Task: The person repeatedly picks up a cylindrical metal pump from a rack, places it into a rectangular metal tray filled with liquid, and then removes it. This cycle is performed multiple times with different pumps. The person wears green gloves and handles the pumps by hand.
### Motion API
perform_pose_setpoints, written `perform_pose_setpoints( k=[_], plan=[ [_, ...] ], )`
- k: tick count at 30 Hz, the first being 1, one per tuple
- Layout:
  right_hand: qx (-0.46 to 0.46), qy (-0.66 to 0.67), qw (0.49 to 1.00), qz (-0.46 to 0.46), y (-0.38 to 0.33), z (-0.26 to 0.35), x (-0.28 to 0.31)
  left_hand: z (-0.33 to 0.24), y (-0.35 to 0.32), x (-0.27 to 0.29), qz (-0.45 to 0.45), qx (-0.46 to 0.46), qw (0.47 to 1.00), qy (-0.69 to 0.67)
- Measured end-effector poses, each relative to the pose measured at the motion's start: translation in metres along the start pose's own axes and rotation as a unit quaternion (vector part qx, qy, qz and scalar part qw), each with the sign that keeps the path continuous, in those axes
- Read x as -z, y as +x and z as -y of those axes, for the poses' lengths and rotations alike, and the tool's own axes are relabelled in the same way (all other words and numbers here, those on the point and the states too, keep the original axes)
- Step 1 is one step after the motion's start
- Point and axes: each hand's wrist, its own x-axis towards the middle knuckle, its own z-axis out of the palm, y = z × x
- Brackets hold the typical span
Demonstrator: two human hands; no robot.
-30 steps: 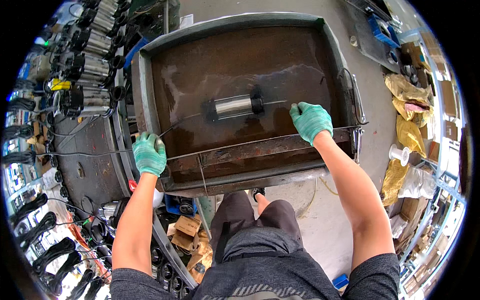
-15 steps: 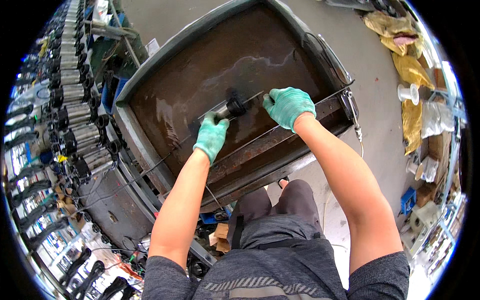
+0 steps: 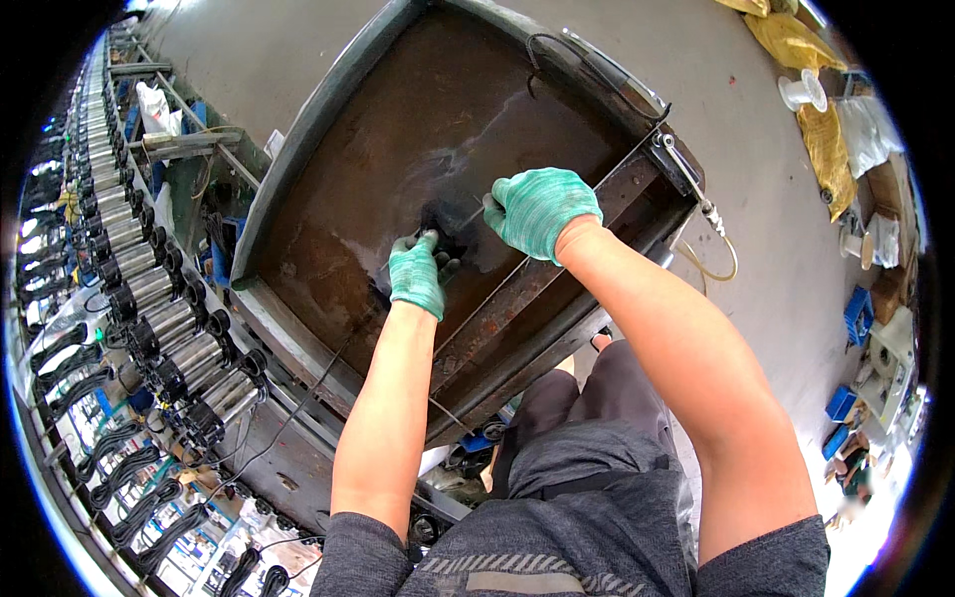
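Left hand [image 3: 418, 274]: half-curled at the black part [image 3: 452, 242], grip unclear
Right hand [image 3: 545, 211]: curled in at the thin rod [image 3: 475, 216]; we can't tell if gripping
Tank [image 3: 320, 149]: beneath both

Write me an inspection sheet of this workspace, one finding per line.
Surface: metal-rimmed tank, apparently holding liquid.
Job's things: black object inside the tank, partly hidden by the left hand; thin rod at the right hand.
Clutter: white spool and yellow sack at right, outside the tank.
Left hand: green-gloved, at the black object; contact unclear.
Right hand: green-gloved, fingers curled at the thin rod; grip unclear.
Cables: coiled black cables at lower left.
Surroundings: metal cylinders in a row at left; grey floor.
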Motion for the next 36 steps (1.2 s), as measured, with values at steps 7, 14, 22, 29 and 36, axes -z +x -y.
perform_pose_setpoints(
  k=[7, 14, 22, 29, 36],
  plan=[
    [-0.006, 0.013, 1.0, 0.009, 0.0, -0.001, 0.001, 0.001, -0.019, 0.032, 0.023, 0.006, 0.999, 0.028],
    [-0.01, 0.019, 0.999, 0.028, 0.001, -0.001, 0.003, 0.004, -0.038, 0.051, -0.002, -0.009, 1.0, 0.026],
    [0.005, 0.013, 1.0, 0.0, 0.001, -0.004, -0.002, 0.012, -0.044, 0.058, -0.009, -0.011, 1.0, 0.015],
    [0.001, 0.012, 1.0, 0.011, 0.002, -0.003, -0.002, 0.023, -0.044, 0.061, -0.006, -0.028, 0.999, 0.018],
    [-0.003, 0.011, 1.0, 0.019, 0.001, -0.001, -0.001, 0.021, -0.049, 0.059, -0.015, -0.021, 0.999, 0.019]
  ],
)
